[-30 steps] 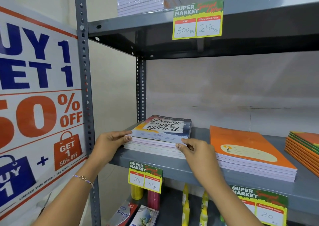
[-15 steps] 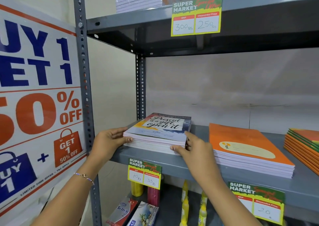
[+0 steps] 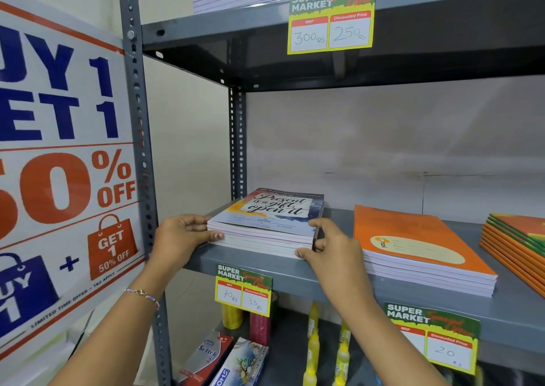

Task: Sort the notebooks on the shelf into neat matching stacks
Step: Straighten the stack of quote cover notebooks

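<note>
Stack of notebooks (image 3: 265, 226), top cover reading "Present is a gift, open it", sits at the left end of the grey middle shelf (image 3: 339, 279), flat, edges roughly aligned. Left hand (image 3: 180, 238) presses against the stack's 9 o'clock side, fingers curled along the page edges, thumb near the top cover. Right hand (image 3: 330, 247) grips the 3 o'clock corner, thumb at the bottom front edge, fingers wrapped round the side; both hands partly closed on the stack. At 3 o'clock, just apart from the right hand, lies an orange notebook stack (image 3: 418, 250); farther toward 3, at frame edge, an orange-and-green stack (image 3: 519, 238). Price tag "70 / 35" (image 3: 243, 289) hangs at 6 o'clock on the shelf lip. Sale poster (image 3: 65, 164) at 9 o'clock. Glue bottles (image 3: 312, 353) on the shelf below.
</note>
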The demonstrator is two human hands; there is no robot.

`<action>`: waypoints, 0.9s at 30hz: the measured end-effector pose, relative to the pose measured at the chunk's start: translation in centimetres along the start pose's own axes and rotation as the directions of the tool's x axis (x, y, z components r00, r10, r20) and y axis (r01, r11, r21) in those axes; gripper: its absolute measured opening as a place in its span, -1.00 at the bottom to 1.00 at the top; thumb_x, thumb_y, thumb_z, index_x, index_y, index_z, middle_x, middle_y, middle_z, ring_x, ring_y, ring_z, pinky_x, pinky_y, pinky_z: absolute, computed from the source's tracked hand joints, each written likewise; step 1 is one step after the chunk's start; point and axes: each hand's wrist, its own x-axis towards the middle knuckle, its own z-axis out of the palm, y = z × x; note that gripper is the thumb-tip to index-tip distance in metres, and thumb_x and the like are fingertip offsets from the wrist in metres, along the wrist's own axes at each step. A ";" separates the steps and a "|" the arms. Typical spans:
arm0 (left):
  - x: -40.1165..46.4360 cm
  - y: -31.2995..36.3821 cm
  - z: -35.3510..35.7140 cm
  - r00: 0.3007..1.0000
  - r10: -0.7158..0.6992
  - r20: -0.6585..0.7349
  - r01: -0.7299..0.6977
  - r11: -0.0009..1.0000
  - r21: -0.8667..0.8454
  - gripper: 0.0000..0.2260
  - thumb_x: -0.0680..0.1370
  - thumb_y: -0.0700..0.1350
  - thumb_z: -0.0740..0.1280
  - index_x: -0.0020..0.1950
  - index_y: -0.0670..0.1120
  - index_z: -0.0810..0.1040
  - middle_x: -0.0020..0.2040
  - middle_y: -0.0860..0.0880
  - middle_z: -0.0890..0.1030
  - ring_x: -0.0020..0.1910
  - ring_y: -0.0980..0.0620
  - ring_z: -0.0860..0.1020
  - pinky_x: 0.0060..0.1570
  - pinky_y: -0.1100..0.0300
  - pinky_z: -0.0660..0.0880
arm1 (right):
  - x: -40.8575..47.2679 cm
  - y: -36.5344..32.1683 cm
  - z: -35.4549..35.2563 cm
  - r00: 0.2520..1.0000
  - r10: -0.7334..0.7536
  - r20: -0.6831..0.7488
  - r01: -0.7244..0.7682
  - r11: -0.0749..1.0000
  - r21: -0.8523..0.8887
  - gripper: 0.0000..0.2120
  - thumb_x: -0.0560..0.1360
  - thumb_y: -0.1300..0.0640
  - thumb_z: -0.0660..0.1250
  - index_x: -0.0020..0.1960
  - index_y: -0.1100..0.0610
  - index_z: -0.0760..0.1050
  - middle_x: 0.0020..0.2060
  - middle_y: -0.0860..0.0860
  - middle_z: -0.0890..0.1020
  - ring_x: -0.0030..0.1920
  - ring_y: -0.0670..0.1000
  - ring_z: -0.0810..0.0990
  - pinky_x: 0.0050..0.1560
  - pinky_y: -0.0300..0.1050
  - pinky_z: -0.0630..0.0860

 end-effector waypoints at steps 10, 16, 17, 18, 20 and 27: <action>0.0 0.0 0.1 1.000 -0.011 -0.008 0.011 1.000 -0.010 -0.65 0.26 -0.29 0.58 0.01 -0.27 0.64 -0.08 -0.13 0.72 -0.12 0.02 0.69 -0.23 0.38 0.60 | 0.2 0.4 0.0 1.000 -0.025 -0.013 0.025 1.000 0.017 -0.60 0.36 0.13 0.54 0.18 0.09 0.59 -0.05 0.02 0.70 -0.05 -0.02 0.65 0.06 -0.10 0.61; 0.0 0.2 0.1 1.000 -0.013 -0.001 0.013 1.000 -0.001 -0.66 0.26 -0.28 0.58 0.00 -0.25 0.65 -0.10 -0.10 0.73 -0.21 0.14 0.68 -0.27 0.44 0.57 | 0.5 0.5 -0.1 1.000 -0.003 -0.008 0.004 0.997 0.071 -0.64 0.35 0.17 0.54 0.14 0.12 0.61 -0.03 0.06 0.71 -0.04 -0.01 0.66 0.06 -0.13 0.60; 0.0 0.2 0.1 1.000 -0.014 0.002 0.014 1.000 -0.003 -0.67 0.25 -0.28 0.58 -0.01 -0.24 0.66 -0.10 -0.09 0.73 -0.22 0.15 0.69 -0.27 0.43 0.57 | 0.5 0.5 -0.2 1.000 0.002 -0.009 -0.002 0.997 0.082 -0.64 0.36 0.17 0.54 0.13 0.12 0.61 -0.02 0.06 0.71 -0.03 -0.02 0.66 0.06 -0.14 0.59; 0.0 0.2 0.0 1.000 -0.016 0.004 0.016 1.000 -0.004 -0.67 0.25 -0.27 0.59 -0.02 -0.23 0.66 -0.11 -0.09 0.74 -0.22 0.15 0.69 -0.26 0.42 0.57 | 0.6 0.5 -0.2 1.000 0.003 -0.013 -0.002 0.996 0.087 -0.65 0.36 0.17 0.54 0.13 0.12 0.62 -0.02 0.06 0.71 -0.03 -0.02 0.66 0.05 -0.16 0.59; 0.1 0.2 -0.1 1.000 -0.023 0.007 0.023 1.000 -0.010 -0.67 0.24 -0.26 0.59 -0.03 -0.22 0.66 -0.11 -0.09 0.74 -0.19 0.12 0.70 -0.24 0.39 0.59 | 0.6 0.5 -0.1 1.000 0.007 -0.019 -0.005 0.996 0.089 -0.65 0.35 0.16 0.54 0.12 0.12 0.62 -0.04 0.06 0.71 -0.06 -0.02 0.66 0.02 -0.17 0.59; 0.2 0.0 0.0 1.000 -0.030 0.007 0.030 0.999 -0.032 -0.66 0.24 -0.26 0.59 -0.01 -0.22 0.66 -0.11 -0.09 0.74 -0.14 0.05 0.71 -0.17 0.31 0.60 | 0.2 0.3 0.1 0.999 0.002 -0.047 0.001 0.997 0.073 -0.60 0.35 0.12 0.54 0.17 0.08 0.59 -0.03 0.06 0.71 -0.04 0.01 0.67 0.06 -0.06 0.62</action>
